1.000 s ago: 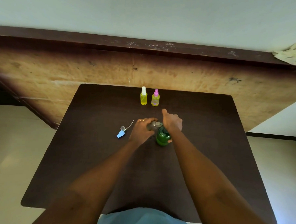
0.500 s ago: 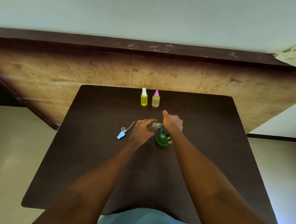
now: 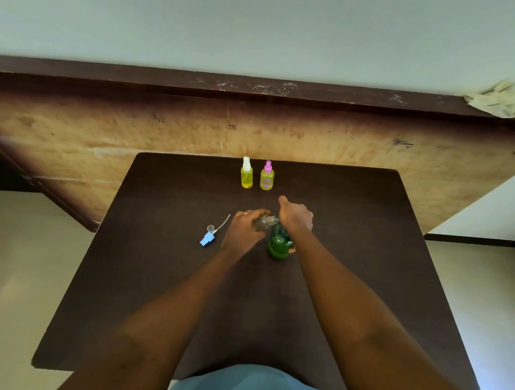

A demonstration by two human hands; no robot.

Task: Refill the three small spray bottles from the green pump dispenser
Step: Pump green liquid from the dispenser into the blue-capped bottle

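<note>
Head view. 1 green pump dispenser (image 3: 280, 244), upright at mid-table (image 3: 143, 293), spout pointing left. Right hand (image 3: 295, 216) rests over its pump head, thumb extended; whether the fingers curl cannot be told. Left hand (image 3: 243, 230) grips 1 clear small bottle (image 3: 260, 222), long axis tilted, mouth toward the spout. 2 upright spray bottles of yellow liquid at the far edge, side by side: white-capped (image 3: 246, 174), pink-capped (image 3: 267, 177). 1 blue spray head (image 3: 207, 239) lies left of the hands, dip tube pointing away.

Matt dark wood is being shown by the table (image 3: 365, 275); glossy translucent plastic by the green pump dispenser (image 3: 278, 246); worn, scuffed wood by the panel (image 3: 134, 134) behind.
</note>
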